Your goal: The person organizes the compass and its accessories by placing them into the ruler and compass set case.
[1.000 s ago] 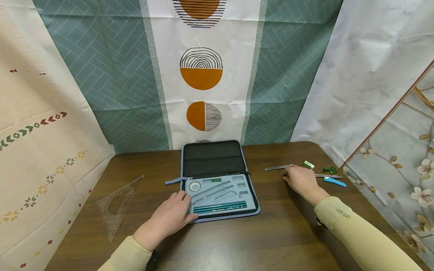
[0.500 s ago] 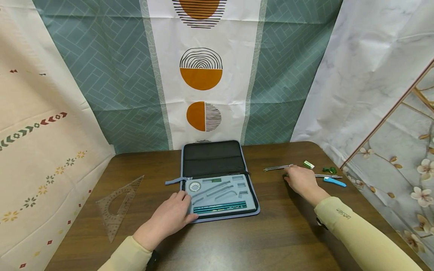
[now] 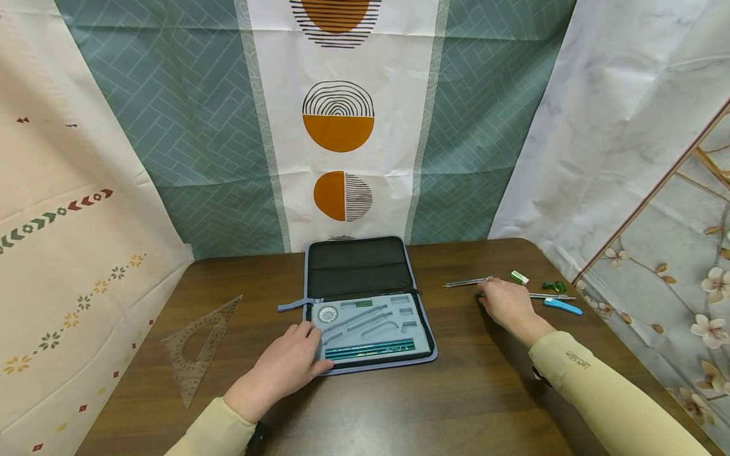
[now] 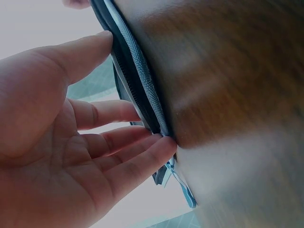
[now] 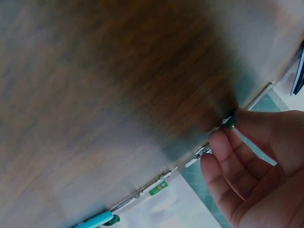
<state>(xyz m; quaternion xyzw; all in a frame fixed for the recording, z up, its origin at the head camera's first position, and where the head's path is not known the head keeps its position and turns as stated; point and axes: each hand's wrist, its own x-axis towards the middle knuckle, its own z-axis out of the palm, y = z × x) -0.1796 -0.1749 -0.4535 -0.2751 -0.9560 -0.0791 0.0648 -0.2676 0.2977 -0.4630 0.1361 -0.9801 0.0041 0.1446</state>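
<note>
Person's left hand [image 3: 285,360], spread, resting on near-left corner of open zip case [image 3: 359,269]; right hand [image 3: 505,304], narrow, pinching small green piece [image 5: 230,122], right of case, beside silver tool [image 3: 464,282]; light-blue tool [image 3: 563,306] farther right, wooden table [image 3: 388,411]

There's dark lettering [image 3: 578,359] on the right sleeve [image 3: 613,392], possibly "LetsSlim", too small to be sure! Marks on the set square [image 3: 187,373] and pencils [image 3: 369,349]? Too tiny to read!
</note>
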